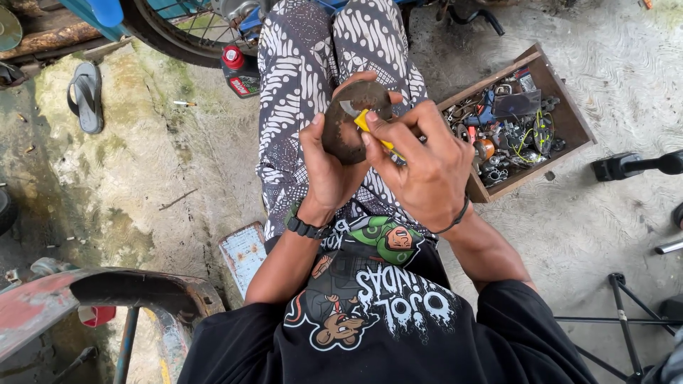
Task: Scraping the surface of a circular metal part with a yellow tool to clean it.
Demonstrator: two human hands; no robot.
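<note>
Concrete floor (156,163), stained and mossy at the left, pale and swirled at the right; a person sits on it, seen from above, legs in black-and-white patterned trousers (313,64).

Left hand (327,167): grip closed around the underside of a dark, rounded, rusty-brown object (348,124), held over the lap between the knees. Black watch (302,226) on the wrist.

Right hand (427,167): grip closed on a yellow-handled blade tool (370,128), its tip touching the upper face of the rounded object, where a pale scraped patch shows. Thin dark band on the wrist.

Wooden box (562,99): open, on the floor just beside the right knee; filled with small metal parts, wires and bits of hardware, too tangled to tell apart.

Oil bottle (238,71): dark with red cap, standing near the left knee.

Wheel (185,28): spoked, with black tyre, at the top edge, behind the bottle.

Sandal (87,96): grey, lying on the floor, well apart at the left.

Curved metal part (107,291): rusty, red-painted, at the lower left.

Flat weathered tile (243,254): on the floor beside the left elbow.

Black metal stand (626,313): thin legs, lower right.
</note>
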